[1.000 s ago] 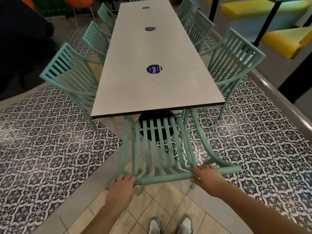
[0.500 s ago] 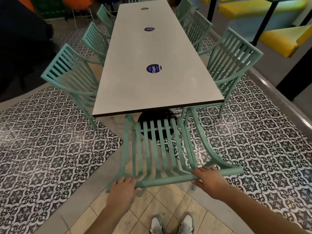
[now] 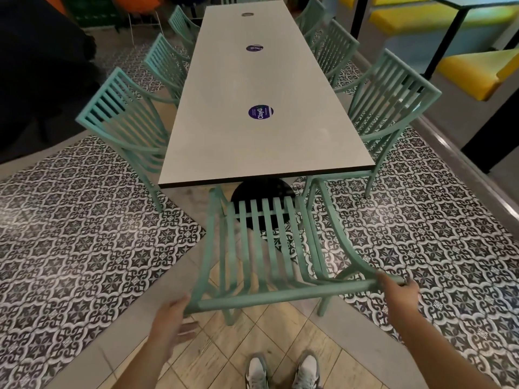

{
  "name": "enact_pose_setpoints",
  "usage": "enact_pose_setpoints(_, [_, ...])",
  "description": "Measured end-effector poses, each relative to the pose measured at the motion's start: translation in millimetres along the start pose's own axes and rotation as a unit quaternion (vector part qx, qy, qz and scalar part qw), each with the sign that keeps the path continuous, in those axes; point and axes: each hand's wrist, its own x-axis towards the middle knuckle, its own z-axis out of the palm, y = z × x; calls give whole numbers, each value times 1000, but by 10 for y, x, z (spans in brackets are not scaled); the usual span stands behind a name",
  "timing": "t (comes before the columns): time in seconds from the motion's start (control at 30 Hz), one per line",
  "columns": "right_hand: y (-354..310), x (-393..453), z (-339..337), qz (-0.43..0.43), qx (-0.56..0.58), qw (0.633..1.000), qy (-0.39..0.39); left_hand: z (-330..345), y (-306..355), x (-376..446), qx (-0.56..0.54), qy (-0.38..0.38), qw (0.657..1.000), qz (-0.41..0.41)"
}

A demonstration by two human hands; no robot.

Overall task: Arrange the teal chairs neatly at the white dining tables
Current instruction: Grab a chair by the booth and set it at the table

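Observation:
A teal slatted chair (image 3: 280, 294) stands at the near end of the long white table (image 3: 252, 153), its back toward me and its seat partly under the table edge. My right hand (image 3: 397, 290) grips the right end of the chair's top rail. My left hand (image 3: 171, 318) is at the rail's left corner with its fingers spread below the rail, not wrapped around it. More teal chairs line both long sides, the nearest on the left (image 3: 123, 122) and on the right (image 3: 390, 96).
The table's black round base (image 3: 264, 189) sits just beyond the near chair. Yellow benches (image 3: 477, 71) and black posts stand at the right behind a raised kerb. A dark shape fills the far left. My shoes (image 3: 280, 372) are on beige tiles.
Both hands have slid outward to the ends of the top rail. My left hand has come off the rail and spread its fingers. The chair has barely shifted.

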Motion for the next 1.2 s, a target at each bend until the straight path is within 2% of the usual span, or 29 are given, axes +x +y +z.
enact_pose_setpoints(0.07, [40,103,-9,81,73,992,-68,38,-20,-51,-141,-65,986,-51])
enact_pose_setpoints(0.13, [49,176,-9,91,90,988,-84,96,-6,-61,-212,-62,974,-54])
enact_pose_setpoints(0.23, [55,216,-11,80,86,989,-86,138,41,-77,-248,-42,966,-62])
enact_pose_setpoints(0.87, [412,234,-77,91,91,991,-36,47,-187,-191,-267,-13,961,-69])
enact_pose_setpoints(1.2, [469,290,-97,117,186,972,-80,35,-242,-251,-219,-10,974,-59])
